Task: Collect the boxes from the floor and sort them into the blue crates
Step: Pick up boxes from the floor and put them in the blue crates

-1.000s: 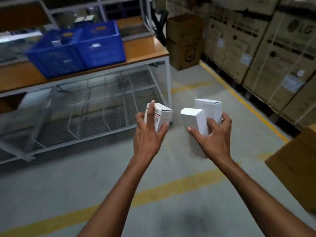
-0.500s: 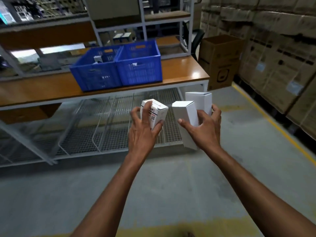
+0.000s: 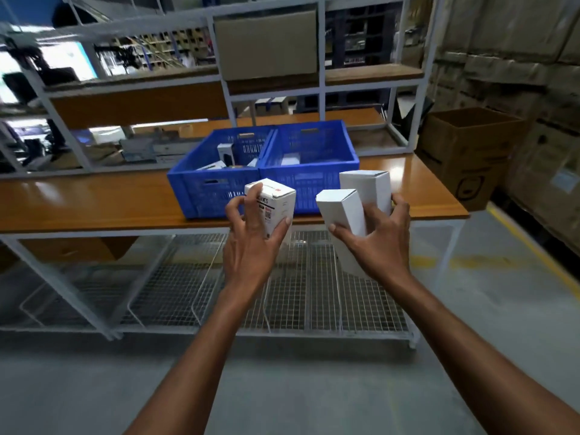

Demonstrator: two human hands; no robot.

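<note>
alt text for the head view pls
The left hand grips a printed white box and the right hand holds two plain white boxes, in front of two blue crates on a wooden table.

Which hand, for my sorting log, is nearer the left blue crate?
Left. The left hand, gripping a printed box, is in front of the left blue crate; the right hand, gripping white boxes, is further right, before the other crate.

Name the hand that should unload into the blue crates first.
Left, probably. The left hand grips just one printed box in front of the blue crates, so one release suffices. The right hand clutches two plain white boxes, harder to drop one by one.
</note>
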